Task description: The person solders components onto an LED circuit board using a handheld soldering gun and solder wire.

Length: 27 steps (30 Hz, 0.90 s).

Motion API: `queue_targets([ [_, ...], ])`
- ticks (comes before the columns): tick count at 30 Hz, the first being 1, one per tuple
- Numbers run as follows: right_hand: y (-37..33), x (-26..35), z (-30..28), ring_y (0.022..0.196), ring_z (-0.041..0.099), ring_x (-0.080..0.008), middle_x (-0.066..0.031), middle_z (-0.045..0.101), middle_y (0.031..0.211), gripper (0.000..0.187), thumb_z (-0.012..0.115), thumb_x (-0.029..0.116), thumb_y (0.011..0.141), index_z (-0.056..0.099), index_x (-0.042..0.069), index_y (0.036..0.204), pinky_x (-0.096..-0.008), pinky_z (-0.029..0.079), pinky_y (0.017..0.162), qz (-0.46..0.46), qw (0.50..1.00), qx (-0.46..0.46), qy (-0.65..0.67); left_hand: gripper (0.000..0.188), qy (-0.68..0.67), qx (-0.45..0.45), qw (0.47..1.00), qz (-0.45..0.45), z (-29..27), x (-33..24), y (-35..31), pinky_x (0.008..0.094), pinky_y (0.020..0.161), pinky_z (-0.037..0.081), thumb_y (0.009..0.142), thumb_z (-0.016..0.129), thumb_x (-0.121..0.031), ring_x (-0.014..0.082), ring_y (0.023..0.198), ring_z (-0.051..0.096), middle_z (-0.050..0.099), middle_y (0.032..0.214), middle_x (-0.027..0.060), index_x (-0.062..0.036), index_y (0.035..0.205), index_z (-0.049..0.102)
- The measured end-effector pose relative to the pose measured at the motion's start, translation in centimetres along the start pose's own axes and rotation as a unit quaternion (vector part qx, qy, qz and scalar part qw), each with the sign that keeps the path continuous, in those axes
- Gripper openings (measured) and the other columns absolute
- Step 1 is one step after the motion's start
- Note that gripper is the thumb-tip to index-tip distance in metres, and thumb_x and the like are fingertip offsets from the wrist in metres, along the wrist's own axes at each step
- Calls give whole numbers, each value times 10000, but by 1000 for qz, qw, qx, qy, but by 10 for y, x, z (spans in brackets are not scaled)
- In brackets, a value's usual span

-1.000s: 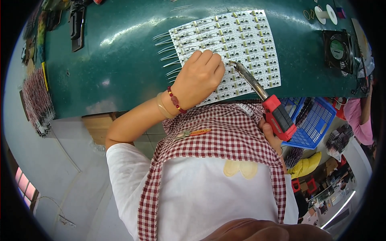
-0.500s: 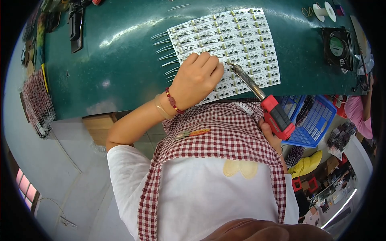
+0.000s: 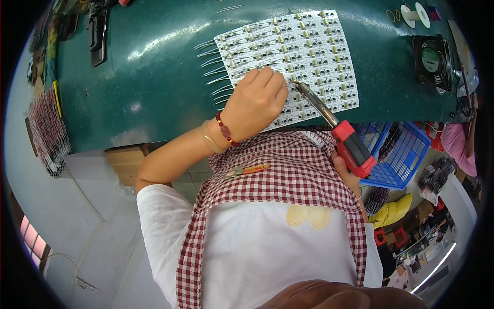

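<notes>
A white sheet of small circuit boards (image 3: 318,66) lies on the green table, dotted with black chips and yellowish parts. Thin wires (image 3: 218,72) stick out past its left edge. My left hand (image 3: 256,100), with a red bead bracelet at the wrist, rests over the sheet's lower left part. Its fingers are curled closed, and whatever is between them is hidden. At the right of the apron, my right hand (image 3: 346,172) is wrapped round the red and black handle of a soldering iron (image 3: 354,149). The iron's tip meets the sheet just right of my left fingers.
Bundled wires (image 3: 47,129) hang at the table's left end. A black tool (image 3: 98,38) lies at the far left. On the right are a black fan (image 3: 432,63) and a white spool (image 3: 415,15). Below the table edge stands a blue basket (image 3: 404,159); a person's pink sleeve (image 3: 459,147) shows beyond.
My left hand has shifted slightly to the right, its fingers still curled. The soldering iron's tip stays at nearly the same spot, and its handle has barely moved.
</notes>
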State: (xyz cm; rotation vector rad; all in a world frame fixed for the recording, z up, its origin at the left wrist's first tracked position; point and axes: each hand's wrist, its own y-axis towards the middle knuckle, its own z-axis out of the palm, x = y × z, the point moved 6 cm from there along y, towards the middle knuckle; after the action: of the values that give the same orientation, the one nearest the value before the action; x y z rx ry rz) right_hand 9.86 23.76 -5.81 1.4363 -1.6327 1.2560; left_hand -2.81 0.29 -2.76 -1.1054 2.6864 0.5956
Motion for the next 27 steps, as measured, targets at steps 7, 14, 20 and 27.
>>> queue_targets([
  [7,-5,-3,-4,745,661,-188,-80,686,845,210,738,148,815,696,15,972,-296,517,692,6,999,-14,34,280,-1,10,1000,-15,1,-2,-2,339,715,466,718,612,-32,229,780,527,506,822,86,31,990,621],
  [14,-3,-4,-4,698,640,-182,-68,665,806,205,748,198,821,691,32,927,-299,497,633,20,999,-8,25,282,-25,-8,1000,-12,-2,1,-4,342,691,475,723,617,-35,229,774,536,501,822,80,6,1002,632],
  [20,0,-1,0,665,623,-210,-73,641,781,229,749,245,822,685,39,900,-309,480,592,9,1000,3,-12,279,-42,-18,999,-2,-2,2,-3,341,690,470,716,613,-35,229,778,532,494,825,81,5,991,631],
  [27,-2,2,-2,700,640,-210,-78,657,814,215,736,214,830,690,23,917,-309,503,637,-7,1000,-13,-8,267,-41,-16,999,-10,0,3,-4,338,699,468,721,612,-32,231,783,528,499,834,85,12,983,629],
])
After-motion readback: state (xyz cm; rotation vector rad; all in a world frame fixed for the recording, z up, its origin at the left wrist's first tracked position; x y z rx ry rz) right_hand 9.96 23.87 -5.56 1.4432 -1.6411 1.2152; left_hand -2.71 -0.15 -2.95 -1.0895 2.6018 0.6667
